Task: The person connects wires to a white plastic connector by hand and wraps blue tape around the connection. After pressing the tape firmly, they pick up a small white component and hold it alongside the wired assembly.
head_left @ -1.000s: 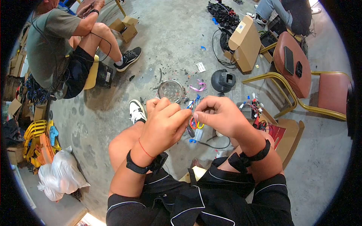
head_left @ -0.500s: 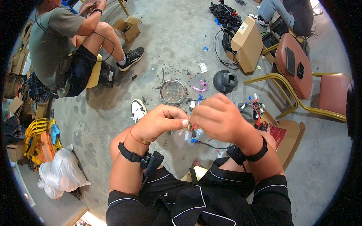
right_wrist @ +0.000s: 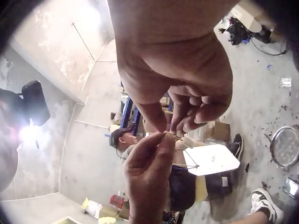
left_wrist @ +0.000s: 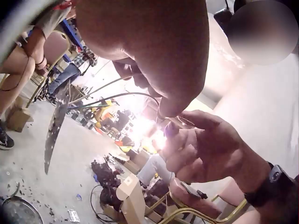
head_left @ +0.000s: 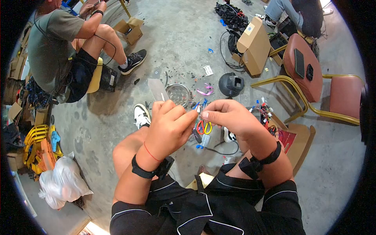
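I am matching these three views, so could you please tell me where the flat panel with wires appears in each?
Head: flat panel, left of and above centre, just above the left hand.
Left wrist: left side, dark and nearly edge-on.
Right wrist: right of and below centre, bright white.
Shared landmark: the round object on the floor, in all three.

The head view was fairly bright, with soft shadows on the pale floor (head_left: 176,43); the fisheye lens bent the chairs (head_left: 303,70) toward a black, curved border. In the left wrist view, a strong white glare burned behind the fingers (left_wrist: 184,156), leaving them dim, and a round blur covered the upper right. The right wrist view had a white flare at left, perhaps a lamp, while the panel (right_wrist: 215,161) was washed out almost to pure white
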The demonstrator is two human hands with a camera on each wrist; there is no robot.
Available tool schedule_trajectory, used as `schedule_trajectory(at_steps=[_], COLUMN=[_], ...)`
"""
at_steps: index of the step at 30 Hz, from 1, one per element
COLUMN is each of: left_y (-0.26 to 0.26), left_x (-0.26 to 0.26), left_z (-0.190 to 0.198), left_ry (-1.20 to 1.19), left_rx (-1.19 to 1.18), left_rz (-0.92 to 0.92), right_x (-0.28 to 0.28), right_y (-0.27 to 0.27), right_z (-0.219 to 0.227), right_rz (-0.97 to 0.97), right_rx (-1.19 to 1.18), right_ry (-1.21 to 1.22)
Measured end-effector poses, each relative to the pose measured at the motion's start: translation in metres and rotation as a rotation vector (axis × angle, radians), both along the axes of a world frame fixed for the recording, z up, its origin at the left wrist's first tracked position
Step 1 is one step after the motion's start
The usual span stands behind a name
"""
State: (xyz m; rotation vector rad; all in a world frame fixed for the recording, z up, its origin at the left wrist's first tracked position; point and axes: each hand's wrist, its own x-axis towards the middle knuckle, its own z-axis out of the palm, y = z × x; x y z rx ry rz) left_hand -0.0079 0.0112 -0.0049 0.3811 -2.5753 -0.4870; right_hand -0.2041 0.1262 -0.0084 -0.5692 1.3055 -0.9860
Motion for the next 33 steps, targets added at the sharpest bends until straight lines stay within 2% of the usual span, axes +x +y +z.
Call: schedule_trajectory(at_steps=[5, 7, 8, 9, 10, 11, 12, 13, 14, 15, 16, 20, 22, 23, 25, 26, 27, 29, 30, 33], left_y=[0.004, 0.004, 0.003, 0.001, -0.003, -0.008, -0.015, -0.017, -0.018, -0.019, -0.02, -0.019, -0.016, -0.016, -0.014, -0.013, -0.011, -0.008, -0.005, -0.003], left_x=[-0.003, -0.003, -0.003, -0.003, -0.001, 0.002, 0.006, 0.009, 0.012, 0.014, 0.015, 0.015, 0.012, 0.011, 0.009, 0.008, 0.007, 0.006, 0.005, 0.004], left_z=[0.002, 0.001, 0.0, 0.001, 0.001, 0.002, 0.005, 0.005, 0.005, 0.003, -0.005, -0.001, -0.006, -0.004, 0.003, 0.001, 0.0, -0.002, 0.0, 0.0], left_ry=[-0.011, -0.022, -0.031, -0.031, -0.044, -0.057, -0.151, -0.152, -0.177, -0.194, -0.129, -0.09, -0.018, -0.016, -0.066, 0.003, 0.002, 0.048, 0.058, 0.068], left_rx=[-0.089, -0.064, -0.039, -0.039, 0.204, 0.447, 0.714, 0.714, 1.224, 1.733, 1.928, 1.843, 1.366, 1.366, 0.59, 0.425, 0.427, 0.129, 0.092, -0.012], left_rz=[-0.022, -0.02, -0.017, -0.017, -0.044, -0.071, -0.115, -0.115, -0.097, -0.072, -0.155, -0.165, -0.022, -0.022, 0.057, 0.032, 0.034, 0.017, 0.033, 0.052], right_x=[0.007, 0.007, 0.008, 0.009, 0.009, 0.01, 0.01, 0.011, 0.012, 0.015, 0.016, 0.007, 0.002, 0.001, -0.001, 0.002, 0.001, -0.002, -0.001, 0.001], right_y=[0.002, 0.001, 0.002, 0.002, 0.002, 0.002, 0.001, 0.0, -0.001, -0.001, -0.001, -0.007, -0.011, -0.009, -0.003, 0.0, 0.001, 0.001, 0.001, 0.002], right_z=[-0.01, -0.004, -0.002, -0.001, 0.0, 0.002, 0.004, 0.005, 0.005, 0.006, 0.006, -0.001, -0.003, -0.001, 0.004, -0.001, 0.002, 0.011, 0.009, 0.003], right_rz=[-0.056, 0.017, 0.017, 0.053, 0.089, 0.089, 0.099, 0.109, 0.108, 0.104, 0.099, 0.095, -0.009, -0.008, -0.202, -0.292, -0.29, -0.111, -0.067, -0.024], right_rx=[-0.105, -0.069, -0.069, -0.334, -0.601, -0.601, -0.739, -0.878, -0.878, -0.976, -1.074, -1.184, -1.08, -1.08, -0.757, -0.514, -0.513, -0.155, -0.052, 0.015], right_ry=[0.032, 0.267, 0.266, 0.547, 0.826, 0.825, 0.893, 0.96, 0.959, 1.032, 1.106, 1.289, 1.112, 1.112, 0.844, 0.492, 0.491, 0.107, 0.072, -0.059])
